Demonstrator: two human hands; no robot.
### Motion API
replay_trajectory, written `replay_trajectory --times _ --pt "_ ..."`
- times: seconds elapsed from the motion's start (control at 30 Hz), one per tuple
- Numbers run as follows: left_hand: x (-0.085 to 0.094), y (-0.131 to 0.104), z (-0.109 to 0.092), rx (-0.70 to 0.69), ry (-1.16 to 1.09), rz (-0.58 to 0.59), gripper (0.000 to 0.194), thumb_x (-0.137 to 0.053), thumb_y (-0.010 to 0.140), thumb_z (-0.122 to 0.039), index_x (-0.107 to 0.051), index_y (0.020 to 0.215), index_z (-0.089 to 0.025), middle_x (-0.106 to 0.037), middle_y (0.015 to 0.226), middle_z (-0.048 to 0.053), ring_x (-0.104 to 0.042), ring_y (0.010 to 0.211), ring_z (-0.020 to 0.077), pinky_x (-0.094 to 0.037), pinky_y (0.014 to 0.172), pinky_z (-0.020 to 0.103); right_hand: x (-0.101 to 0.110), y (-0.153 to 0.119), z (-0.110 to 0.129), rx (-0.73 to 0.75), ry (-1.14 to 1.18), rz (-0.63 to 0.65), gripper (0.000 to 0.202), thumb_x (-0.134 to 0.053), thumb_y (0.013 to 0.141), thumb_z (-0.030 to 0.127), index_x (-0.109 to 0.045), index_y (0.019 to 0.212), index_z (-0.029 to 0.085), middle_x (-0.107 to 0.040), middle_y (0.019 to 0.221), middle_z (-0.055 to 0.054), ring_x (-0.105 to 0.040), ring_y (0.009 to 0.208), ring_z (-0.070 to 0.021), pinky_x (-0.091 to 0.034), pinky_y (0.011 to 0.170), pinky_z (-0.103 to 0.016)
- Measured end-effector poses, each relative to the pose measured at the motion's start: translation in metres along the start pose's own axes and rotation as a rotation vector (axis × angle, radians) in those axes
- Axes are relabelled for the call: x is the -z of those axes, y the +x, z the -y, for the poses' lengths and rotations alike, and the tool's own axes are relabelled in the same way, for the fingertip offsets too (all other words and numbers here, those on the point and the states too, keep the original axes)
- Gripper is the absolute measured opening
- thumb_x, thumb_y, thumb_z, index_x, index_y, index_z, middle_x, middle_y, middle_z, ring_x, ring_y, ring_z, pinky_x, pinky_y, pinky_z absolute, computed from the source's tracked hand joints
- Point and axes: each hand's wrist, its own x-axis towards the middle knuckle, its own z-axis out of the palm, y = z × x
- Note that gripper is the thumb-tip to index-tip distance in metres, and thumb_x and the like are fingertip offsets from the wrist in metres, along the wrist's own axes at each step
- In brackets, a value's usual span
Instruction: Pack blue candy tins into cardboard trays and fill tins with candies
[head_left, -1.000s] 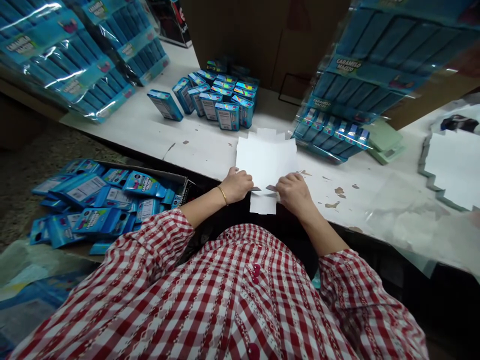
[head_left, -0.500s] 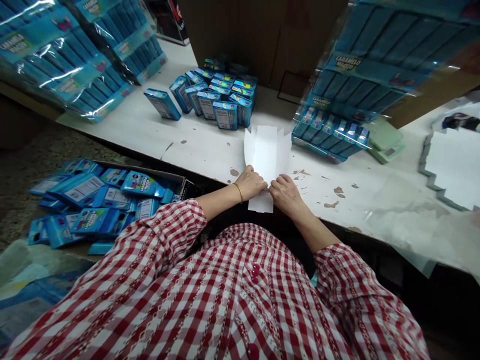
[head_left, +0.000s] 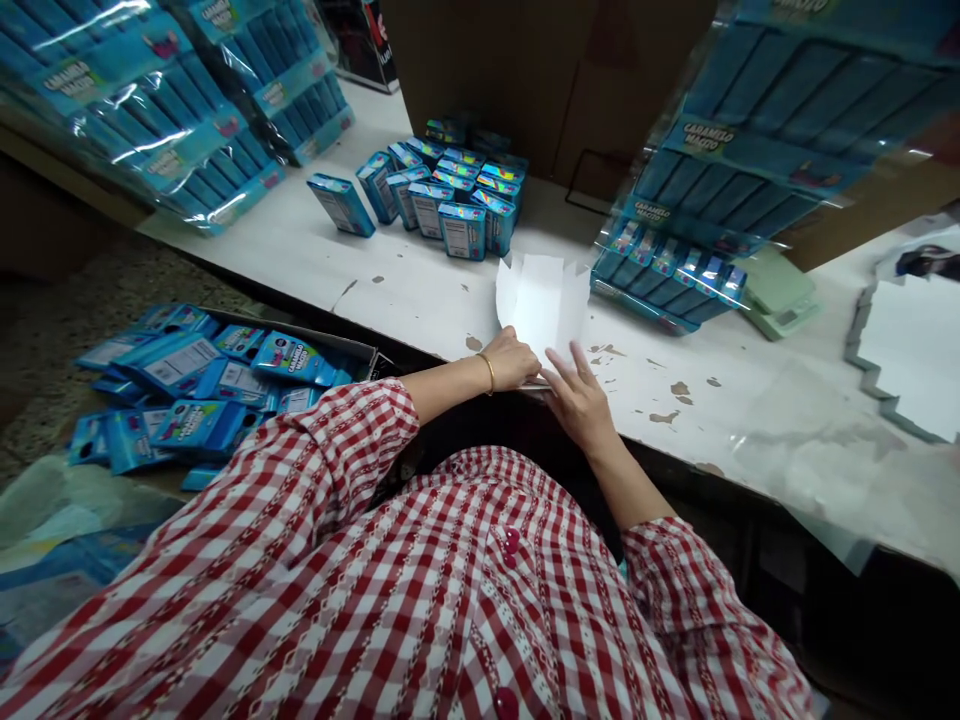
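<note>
A white die-cut card (head_left: 538,300) lies at the table's front edge, its side flaps bent upward. My left hand (head_left: 511,358), with a gold bangle on the wrist, is closed on the card's near left corner. At the near right part of the card, my right hand (head_left: 581,400) has its fingers spread and touches the near edge. The card's near flap is folded and seen almost edge-on between my hands.
Small blue boxes (head_left: 463,230) stand in a group behind the card. Plastic-wrapped blue packs (head_left: 667,270) rise at right, others (head_left: 217,180) at left. An open carton of blue packets (head_left: 199,425) is at lower left. White cards (head_left: 911,335) and a pale green device (head_left: 784,295) are at right.
The card's near flap, which hung down over the table edge, is now folded up. My right hand has opened from a pinch and spread its fingers. The view has shifted slightly.
</note>
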Motion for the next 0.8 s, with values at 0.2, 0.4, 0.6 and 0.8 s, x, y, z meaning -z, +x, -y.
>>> replay_trajectory --times 0.2,0.4,0.6,0.8 --pt "-0.002 0.004 0.015 -0.048 -0.188 -0.058 0.019 -0.053 0.079 -0.022 -0.067 0.065 -0.022 -0.067 0.061 -0.002 -0.057 0.063 0.0119 -0.027 0.091 0.039 0.003 0.023 0.000 -0.125 0.085 0.000 0.030 -0.041 0.089 0.019 -0.059 0.112 0.016 -0.066 0.088 -0.009 -0.056 0.096 -0.0212 -0.050 0.076 -0.031" --pt "-0.016 -0.005 0.009 0.019 -0.654 -0.572 0.026 -0.035 0.088 -0.022 -0.059 0.079 -0.016 -0.065 0.079 0.003 -0.059 0.077 0.0136 -0.038 0.092 0.036 -0.005 0.028 0.017 -0.254 0.143 -0.088 0.044 -0.033 0.091 0.019 -0.041 0.134 0.018 -0.063 0.100 -0.008 -0.053 0.096 -0.0193 -0.046 0.084 -0.031" --pt "-0.024 -0.011 0.012 0.059 -1.046 -0.856 0.028 -0.033 0.091 -0.038 -0.048 0.098 -0.016 -0.059 0.096 0.010 -0.058 0.089 0.0162 -0.048 0.081 0.033 0.003 0.042 0.030 -0.374 -0.073 0.117 0.038 -0.035 0.090 0.017 -0.049 0.125 0.019 -0.064 0.100 -0.011 -0.054 0.092 -0.0227 -0.043 0.067 -0.029" --pt "-0.027 -0.004 0.011 0.022 -1.115 -0.897 0.040 -0.026 0.092 -0.048 -0.041 0.113 -0.017 -0.058 0.105 0.012 -0.058 0.097 0.0182 -0.046 0.089 0.037 0.023 0.064 0.028 -0.370 -0.159 0.429 0.030 -0.041 0.085 0.012 -0.060 0.105 0.025 -0.068 0.088 -0.008 -0.060 0.076 -0.0210 -0.036 0.059 -0.028"
